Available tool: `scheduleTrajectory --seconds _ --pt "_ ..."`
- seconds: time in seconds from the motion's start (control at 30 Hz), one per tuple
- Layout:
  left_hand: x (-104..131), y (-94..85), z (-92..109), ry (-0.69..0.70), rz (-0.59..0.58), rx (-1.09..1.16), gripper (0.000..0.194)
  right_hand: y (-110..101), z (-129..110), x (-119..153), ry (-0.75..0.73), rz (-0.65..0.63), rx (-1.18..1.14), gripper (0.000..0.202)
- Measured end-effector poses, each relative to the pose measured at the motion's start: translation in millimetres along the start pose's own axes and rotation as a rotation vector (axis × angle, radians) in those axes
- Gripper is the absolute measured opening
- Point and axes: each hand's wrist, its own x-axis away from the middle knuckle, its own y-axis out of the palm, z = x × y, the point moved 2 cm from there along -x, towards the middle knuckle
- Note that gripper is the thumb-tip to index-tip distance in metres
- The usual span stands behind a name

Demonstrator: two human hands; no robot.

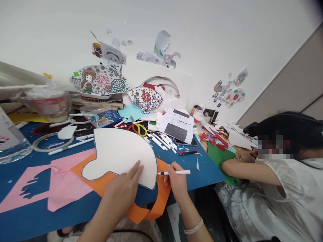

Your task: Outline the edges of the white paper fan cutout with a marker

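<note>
White cutout atop orange paper, near markers

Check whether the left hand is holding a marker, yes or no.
No, the right hand holds the white marker, while the left hand rests on the white cutout.

Pink paper lies on the blue table, a tape roll behind it. Scissors lie left of a printed sheet, a red-and-black pen near its front. Drawings hang on the wall. At right sits a person in white.
</note>
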Motion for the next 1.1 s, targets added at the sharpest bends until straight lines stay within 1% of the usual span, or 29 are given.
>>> scheduleTrajectory --seconds 0.1,0.27,0.43,0.6,0.77,0.93,1.1 --pt "-1.0 -1.3 0.0 0.005 0.005 -0.001 0.049 0.6 -1.2 2.4 -0.041 0.020 0.010 0.034" --pt "-0.5 -1.4 0.0 -0.002 0.003 0.000 0.049 1.2 1.0 6.5 0.006 0.028 0.024 0.034" --pt "0.7 -0.2 -0.1 0.002 0.029 0.021 0.048 1.6 -2.1 8.7 -0.072 0.043 0.039 0.034" --pt "-0.1 -0.6 0.3 0.006 0.035 0.011 0.048 2.3 -0.5 11.6 0.035 0.040 0.020 0.034" --pt "0.2 -0.8 0.5 0.000 0.028 0.005 0.049 1.9 0.8 16.5 -0.027 0.066 0.008 0.032" --pt "1.6 0.5 0.9 0.011 0.013 -0.007 0.049 1.8 7.0 20.3 0.062 0.060 0.011 0.034" --pt "0.4 0.2 0.7 -0.009 -0.005 0.016 0.048 2.3 5.6 22.1 -0.012 0.084 -0.001 0.033"
